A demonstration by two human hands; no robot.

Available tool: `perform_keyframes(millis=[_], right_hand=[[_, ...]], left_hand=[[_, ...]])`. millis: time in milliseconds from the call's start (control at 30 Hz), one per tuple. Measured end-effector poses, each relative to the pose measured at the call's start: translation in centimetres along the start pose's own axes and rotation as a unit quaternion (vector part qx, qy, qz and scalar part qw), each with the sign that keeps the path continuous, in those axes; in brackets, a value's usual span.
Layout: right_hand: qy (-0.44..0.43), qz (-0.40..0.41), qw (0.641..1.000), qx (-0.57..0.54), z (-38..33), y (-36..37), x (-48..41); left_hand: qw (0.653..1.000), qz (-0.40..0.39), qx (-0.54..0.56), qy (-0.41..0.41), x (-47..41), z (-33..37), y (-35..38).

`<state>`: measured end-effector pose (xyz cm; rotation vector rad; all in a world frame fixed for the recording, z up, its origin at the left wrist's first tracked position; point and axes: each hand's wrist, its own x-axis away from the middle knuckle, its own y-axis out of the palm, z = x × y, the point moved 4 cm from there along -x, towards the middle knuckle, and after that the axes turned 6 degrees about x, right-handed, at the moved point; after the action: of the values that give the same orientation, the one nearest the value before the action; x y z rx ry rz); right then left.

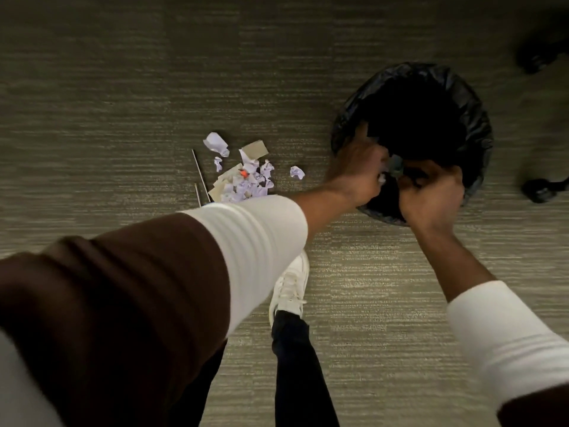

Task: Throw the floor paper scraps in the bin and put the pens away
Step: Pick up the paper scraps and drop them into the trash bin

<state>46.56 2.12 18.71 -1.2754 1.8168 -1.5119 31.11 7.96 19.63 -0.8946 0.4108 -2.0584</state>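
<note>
Spillage is the main risk here: both hands are held over the near rim of the bin (480, 124), and anything let go too close to that rim could be dropped back on the carpet (123, 87). The left hand (358, 167) is curled, with a small white scrap (381, 179) seen at its fingertips; the right hand (431, 192) is also curled, but whether anything is gripped in it cannot be told, since motion blur and the dark liner hide the fingers. Most of the paper scraps (243, 180) are left in a heap on the floor, well apart from the bin, with a stray ball (297, 172) nearer it. Two thin pens (200, 174) lie just beside the heap and could be swept up with the paper by mistake
</note>
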Motion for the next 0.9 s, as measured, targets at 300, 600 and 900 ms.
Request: perform_keyframes(millis=[300,600,900], right_hand=[[-0.127,-0.037,0.99,-0.052,-7.5,2.4,6.4],[-0.186,-0.284,0.937,0.088,-12.9,16.8,11.1],[-0.221,-0.378,0.883,0.169,-9.7,31.4,11.9]], left_hand=[[0.983,0.184,-0.008,0.024,6.1,-7.9,-3.3],[0.969,0.131,-0.115,-0.173,9.6,-25.7,-6.0],[0.97,0.037,-0.135,-0.198,7.0,-38.4,-1.5]])
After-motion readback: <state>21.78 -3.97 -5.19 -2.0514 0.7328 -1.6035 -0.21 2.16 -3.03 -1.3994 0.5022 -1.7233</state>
